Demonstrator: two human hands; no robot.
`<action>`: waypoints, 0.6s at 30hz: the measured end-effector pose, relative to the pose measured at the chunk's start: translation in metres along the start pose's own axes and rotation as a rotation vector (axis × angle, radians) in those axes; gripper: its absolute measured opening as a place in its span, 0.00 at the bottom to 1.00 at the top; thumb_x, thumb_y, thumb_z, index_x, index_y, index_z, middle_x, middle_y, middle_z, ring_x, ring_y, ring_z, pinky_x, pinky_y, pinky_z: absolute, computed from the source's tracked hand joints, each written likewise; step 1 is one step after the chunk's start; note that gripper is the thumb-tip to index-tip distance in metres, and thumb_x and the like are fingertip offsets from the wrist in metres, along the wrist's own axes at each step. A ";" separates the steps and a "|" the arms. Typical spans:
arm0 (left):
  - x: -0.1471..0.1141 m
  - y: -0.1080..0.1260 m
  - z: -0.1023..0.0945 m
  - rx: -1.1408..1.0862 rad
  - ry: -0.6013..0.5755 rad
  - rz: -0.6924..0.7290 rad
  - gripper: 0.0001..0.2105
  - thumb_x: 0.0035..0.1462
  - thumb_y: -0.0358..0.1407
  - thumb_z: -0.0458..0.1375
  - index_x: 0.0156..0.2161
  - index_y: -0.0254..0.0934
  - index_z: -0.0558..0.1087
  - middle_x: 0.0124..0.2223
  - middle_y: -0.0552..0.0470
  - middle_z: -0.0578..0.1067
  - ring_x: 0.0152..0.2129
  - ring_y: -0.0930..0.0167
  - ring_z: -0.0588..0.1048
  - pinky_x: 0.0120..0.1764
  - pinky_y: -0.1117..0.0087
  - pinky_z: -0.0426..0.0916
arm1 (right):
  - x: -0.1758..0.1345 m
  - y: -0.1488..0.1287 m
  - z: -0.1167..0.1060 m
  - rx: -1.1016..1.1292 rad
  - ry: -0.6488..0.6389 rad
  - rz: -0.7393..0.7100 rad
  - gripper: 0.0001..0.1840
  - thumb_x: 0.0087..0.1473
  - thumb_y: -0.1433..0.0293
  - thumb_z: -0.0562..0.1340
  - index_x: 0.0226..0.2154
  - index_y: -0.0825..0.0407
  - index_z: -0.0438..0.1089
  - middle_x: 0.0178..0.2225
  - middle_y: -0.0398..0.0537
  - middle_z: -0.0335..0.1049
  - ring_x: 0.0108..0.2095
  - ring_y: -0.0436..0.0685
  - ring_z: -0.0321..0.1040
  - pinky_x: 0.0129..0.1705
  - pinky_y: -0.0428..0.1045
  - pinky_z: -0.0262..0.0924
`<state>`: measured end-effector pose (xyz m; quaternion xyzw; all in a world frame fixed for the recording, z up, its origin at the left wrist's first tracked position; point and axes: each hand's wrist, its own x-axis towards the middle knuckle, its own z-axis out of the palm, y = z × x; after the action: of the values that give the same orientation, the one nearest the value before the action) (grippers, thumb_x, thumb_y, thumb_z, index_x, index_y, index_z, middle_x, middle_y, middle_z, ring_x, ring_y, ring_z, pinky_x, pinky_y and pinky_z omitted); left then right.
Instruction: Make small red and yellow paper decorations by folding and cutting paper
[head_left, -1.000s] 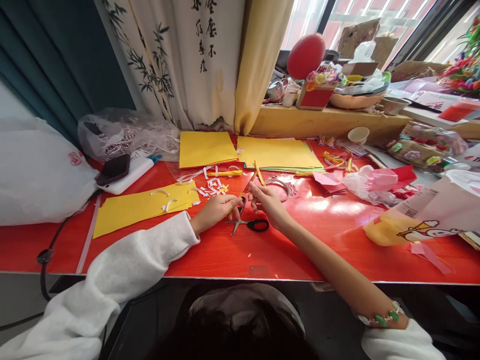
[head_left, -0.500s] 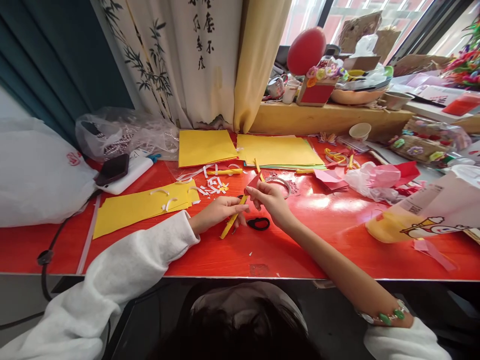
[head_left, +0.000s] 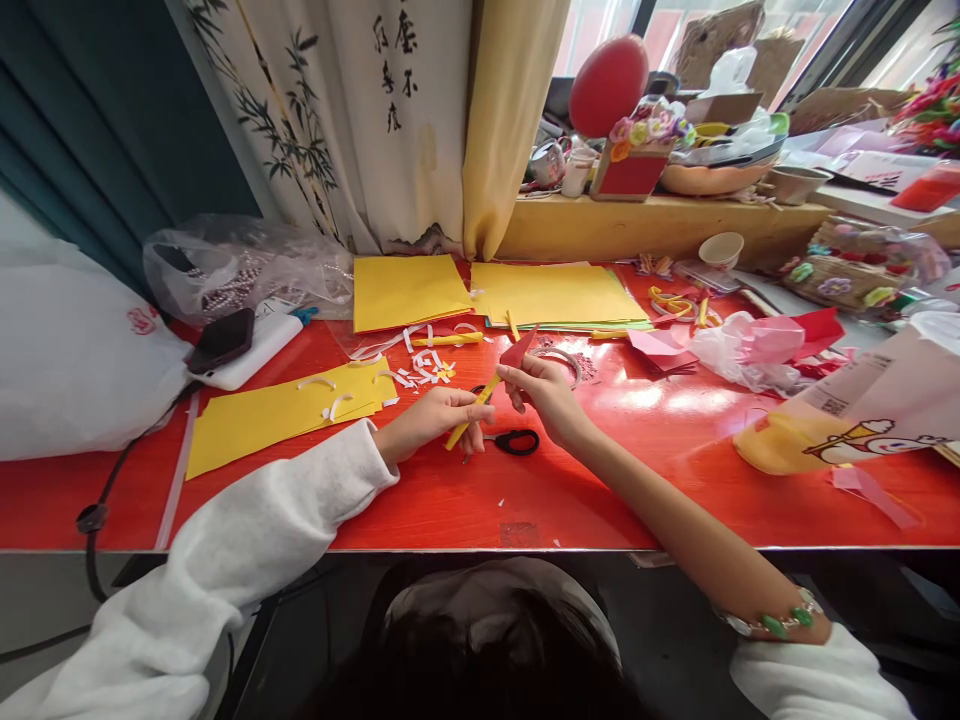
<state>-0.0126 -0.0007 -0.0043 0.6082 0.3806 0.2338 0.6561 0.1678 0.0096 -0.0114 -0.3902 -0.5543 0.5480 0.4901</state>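
Note:
Over the red table [head_left: 450,510], my left hand [head_left: 431,420] is closed on a narrow yellow paper strip [head_left: 454,436] that slants up to the right. My right hand [head_left: 551,400] pinches a small red paper piece [head_left: 519,348] at the strip's upper end. Whether the two pieces are joined is hidden by the fingers. Black-handled scissors [head_left: 534,436] lie under and between my hands, their blades partly covered. Behind my right hand rests a clear ring [head_left: 576,372]. White and yellow paper scraps [head_left: 424,372] are scattered beyond my left hand.
Yellow paper sheets [head_left: 409,292] lie at the back, and cut yellow sheets [head_left: 262,425] at left. A phone [head_left: 221,340] rests near a white bag [head_left: 75,350]. On the right are pink paper [head_left: 660,348] and a drink cup [head_left: 780,445]. The windowsill [head_left: 637,225] is crowded.
The yellow strip has been drawn up, so less of it shows below my left hand. The red paper piece has tilted to the right and shows more. My hands stay nearly in place.

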 end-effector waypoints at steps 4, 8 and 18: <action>0.000 -0.002 -0.001 -0.059 0.040 0.016 0.15 0.53 0.45 0.60 0.29 0.31 0.72 0.20 0.51 0.75 0.16 0.76 0.72 0.23 0.77 0.65 | -0.001 0.003 0.002 -0.063 -0.127 0.064 0.20 0.48 0.54 0.63 0.24 0.53 0.61 0.18 0.38 0.60 0.17 0.46 0.57 0.20 0.44 0.53; 0.002 -0.003 0.000 -0.033 0.028 -0.020 0.17 0.49 0.47 0.62 0.29 0.31 0.71 0.22 0.50 0.76 0.17 0.74 0.73 0.25 0.75 0.68 | -0.006 0.007 0.008 -0.165 -0.134 0.042 0.21 0.50 0.55 0.62 0.22 0.52 0.57 0.17 0.38 0.60 0.17 0.45 0.55 0.20 0.44 0.50; 0.003 -0.006 0.007 0.071 0.040 -0.003 0.21 0.48 0.52 0.60 0.28 0.32 0.69 0.22 0.50 0.76 0.17 0.73 0.73 0.23 0.73 0.68 | -0.010 0.004 0.012 -0.479 0.058 -0.171 0.18 0.51 0.66 0.59 0.18 0.51 0.52 0.17 0.37 0.50 0.20 0.46 0.47 0.23 0.45 0.42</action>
<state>-0.0062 -0.0037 -0.0106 0.6259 0.4027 0.2311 0.6267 0.1577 -0.0028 -0.0158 -0.4623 -0.6850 0.3463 0.4440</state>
